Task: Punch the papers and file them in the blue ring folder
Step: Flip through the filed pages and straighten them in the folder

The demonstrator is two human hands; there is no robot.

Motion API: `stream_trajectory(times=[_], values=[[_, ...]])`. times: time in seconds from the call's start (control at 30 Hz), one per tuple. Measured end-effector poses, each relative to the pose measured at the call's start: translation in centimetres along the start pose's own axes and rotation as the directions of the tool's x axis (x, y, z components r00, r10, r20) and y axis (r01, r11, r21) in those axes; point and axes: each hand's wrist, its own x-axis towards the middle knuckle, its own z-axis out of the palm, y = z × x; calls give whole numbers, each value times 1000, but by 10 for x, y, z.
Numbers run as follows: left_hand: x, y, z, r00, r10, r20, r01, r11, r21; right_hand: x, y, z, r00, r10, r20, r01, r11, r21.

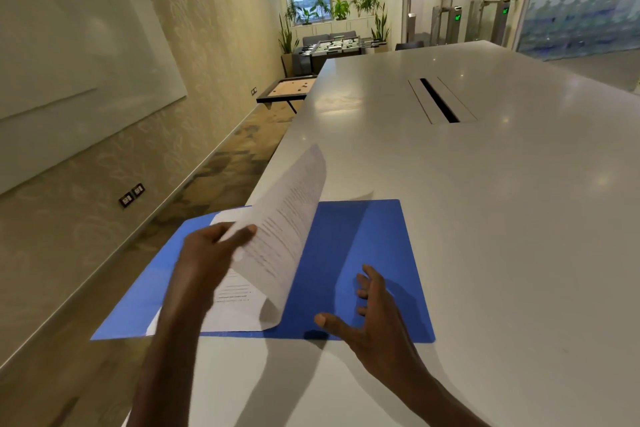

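Filing step: papers look to be going into the folder; no punch in view, holes not visible, can't tell if punched.
Left hand [211, 246]: pinches the lifted sheet [284, 229] at its left edge, thumb on top, sheet curled upward.
Right hand [375, 315]: fingers spread and relaxed, holds nothing, over the folder's right flap, contact unclear.
Folder [374, 246]: blue, lying open flat on the desk [485, 218], under both hands; left flap overhangs the desk edge.
Other papers [235, 308]: flat on the left flap, under the left hand.
Rings: not visible.
Next move: likely lay the sheet flat, square it with the stack.
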Motion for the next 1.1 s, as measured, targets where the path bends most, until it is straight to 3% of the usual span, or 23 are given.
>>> stream_trajectory(times=[0.13,0.27,0.47,0.67,1.0,1.1], values=[[12,-14,-36,988,-30,-154,22,998,-56,0,2,1,1000,-6,-7,6,1000,-5],[12,-35,-57,954,-20,-300,45,996,76,1,4,4,1000,24,-19,-24,1000,-14],[22,-79,-76,892,-88,-444,217,944,249,-1,3,5,1000,13,-24,-15,995,-98],[30,-102,-72,889,-204,-410,356,871,338,1,8,7,999,-17,-47,9,987,-163],[37,-99,-46,940,-183,-286,304,831,466,1,8,7,997,-36,-61,24,982,-187],[43,-102,-43,943,-226,-244,327,765,555,1,8,7,997,-41,-66,28,981,-192]])
